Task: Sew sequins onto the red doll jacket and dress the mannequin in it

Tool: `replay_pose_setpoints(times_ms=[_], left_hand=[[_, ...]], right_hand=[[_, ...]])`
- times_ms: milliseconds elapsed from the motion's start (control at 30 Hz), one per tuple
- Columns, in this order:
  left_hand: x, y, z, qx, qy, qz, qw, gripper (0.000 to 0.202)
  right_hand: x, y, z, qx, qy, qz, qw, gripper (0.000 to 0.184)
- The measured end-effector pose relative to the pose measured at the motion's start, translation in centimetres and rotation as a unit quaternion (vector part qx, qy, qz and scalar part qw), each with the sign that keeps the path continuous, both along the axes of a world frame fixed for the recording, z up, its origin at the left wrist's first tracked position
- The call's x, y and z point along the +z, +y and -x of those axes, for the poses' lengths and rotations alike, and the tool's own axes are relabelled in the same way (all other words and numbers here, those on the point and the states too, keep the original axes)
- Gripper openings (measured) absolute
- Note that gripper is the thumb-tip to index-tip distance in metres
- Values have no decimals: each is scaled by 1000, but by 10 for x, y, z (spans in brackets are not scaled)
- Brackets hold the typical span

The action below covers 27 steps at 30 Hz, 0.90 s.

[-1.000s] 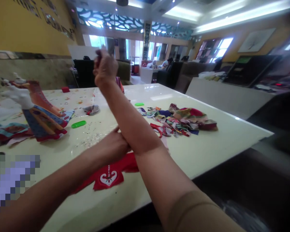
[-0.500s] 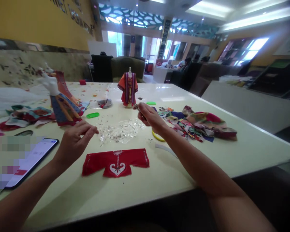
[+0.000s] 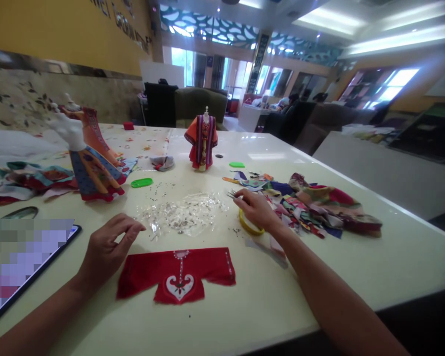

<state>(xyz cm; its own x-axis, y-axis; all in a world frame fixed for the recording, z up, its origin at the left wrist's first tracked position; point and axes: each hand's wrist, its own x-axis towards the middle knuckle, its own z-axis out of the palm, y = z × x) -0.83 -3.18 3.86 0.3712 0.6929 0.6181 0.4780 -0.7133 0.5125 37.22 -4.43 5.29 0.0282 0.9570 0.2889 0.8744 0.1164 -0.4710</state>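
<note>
My left hand point(image 3: 109, 242) hovers just left of the small red garment point(image 3: 211, 267), its thumb and forefinger pinched together; whatever they may hold is too small to see. The garment lies flat, with a white heart-shaped motif and rows of shiny dots at the neck, front and cuffs. In my right hand point(image 3: 257, 207) is a pair of metal tweezers point(image 3: 231, 195), tips pointing left. That hand is above a yellow ring point(image 3: 247, 226), near the colourful fabric scraps. Between both hands, a clear plastic sheet point(image 3: 193, 212) bears many tiny shiny beads.
A small dressed mannequin point(image 3: 203, 143) stands at the back; another, in a patterned skirt point(image 3: 94, 170), stands left. A phone point(image 3: 33, 267) lies at the left edge. Green trays point(image 3: 142, 183) and fabric scraps point(image 3: 300, 210) are on the table point(image 3: 341, 287).
My right hand has lowered from near the mannequin to the yellow ring, moving right and towards me with the tweezers. The left stays pinched beside the garment. The camera view has shifted slightly.
</note>
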Motion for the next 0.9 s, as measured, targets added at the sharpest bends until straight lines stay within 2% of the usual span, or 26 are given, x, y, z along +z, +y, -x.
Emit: replay_pose_setpoints(times_ms=[100,200,300,567,767,900], left_hand=[[-5,5,3,18,0,-6,1000,8],[-11,11,6,53,15,12,998,13],[-16,16,9,63,32,32,997,19],[-15,18,9,23,55,27,998,19],[-18,17,6,-47,152,16,987,31],[-24,16,4,-57,201,24,978,35]], right_hand=[[-10,1,3,-11,-61,17,998,26],[-14,1,6,-12,-90,32,995,26],[-13,1,6,-16,-96,37,995,24],[-18,5,2,-16,-99,44,994,22],[-22,-1,11,66,-91,-10,994,23],[-23,-5,16,103,-101,-34,989,22]])
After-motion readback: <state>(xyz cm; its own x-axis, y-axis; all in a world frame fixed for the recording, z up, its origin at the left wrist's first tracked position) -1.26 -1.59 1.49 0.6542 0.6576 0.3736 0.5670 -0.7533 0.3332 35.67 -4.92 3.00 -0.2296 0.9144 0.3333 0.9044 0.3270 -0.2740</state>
